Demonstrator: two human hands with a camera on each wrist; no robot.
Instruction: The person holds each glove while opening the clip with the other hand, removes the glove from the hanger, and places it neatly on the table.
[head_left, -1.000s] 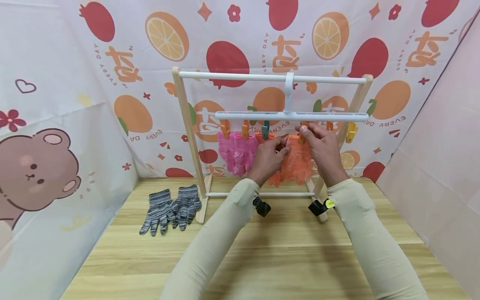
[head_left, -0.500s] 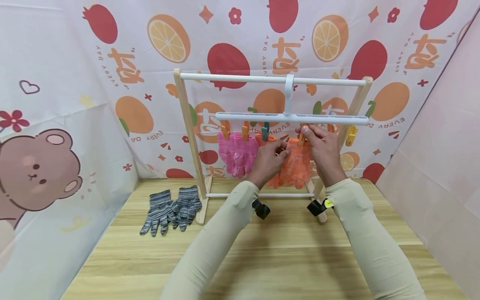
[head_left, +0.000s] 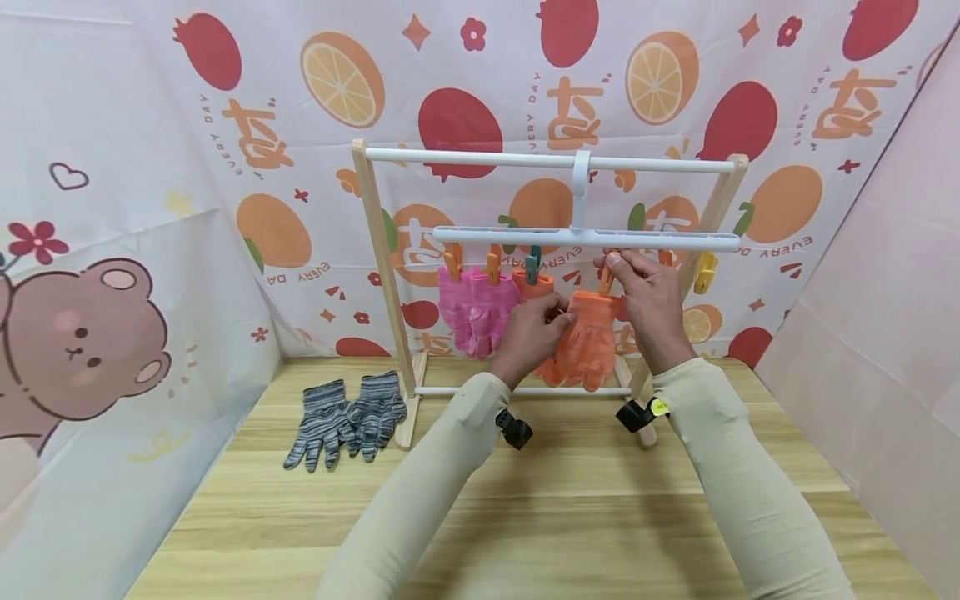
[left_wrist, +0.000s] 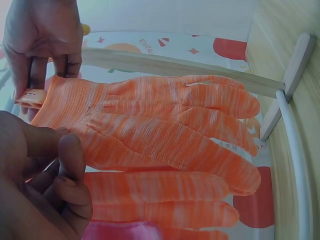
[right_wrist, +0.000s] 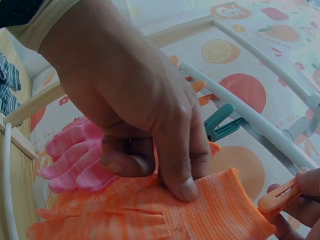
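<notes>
In the head view my right hand (head_left: pixel 651 304) pinches an orange clothespin (head_left: pixel 607 279) below the white hanger (head_left: pixel 510 236). Right at that clothespin's lower end is the cuff of an orange striped glove (head_left: pixel 590 343), its fingers pointing down. My left hand (head_left: pixel 531 333) pinches the side edge of this cuff; in the right wrist view its thumb (right_wrist: pixel 187 190) lies on the knit. Another orange glove (head_left: pixel 534 286), partly hidden behind my left hand, hangs from a teal clothespin (head_left: pixel 532 265). Pink gloves (head_left: pixel 480 312) hang to its left from orange clothespins (head_left: pixel 492 264).
A wooden stand (head_left: pixel 382 267) with a white top rod (head_left: pixel 480 157) carries the hanger. On the table (head_left: pixel 525 517), two grey striped gloves (head_left: pixel 322 417) lie left of the stand. A yellow clothespin (head_left: pixel 704 273) hangs at the hanger's right end.
The front orange glove has come lower and a little toward me, its cuff now further below the hanger. My left hand has moved slightly down; my right hand stays at the clothespin.
</notes>
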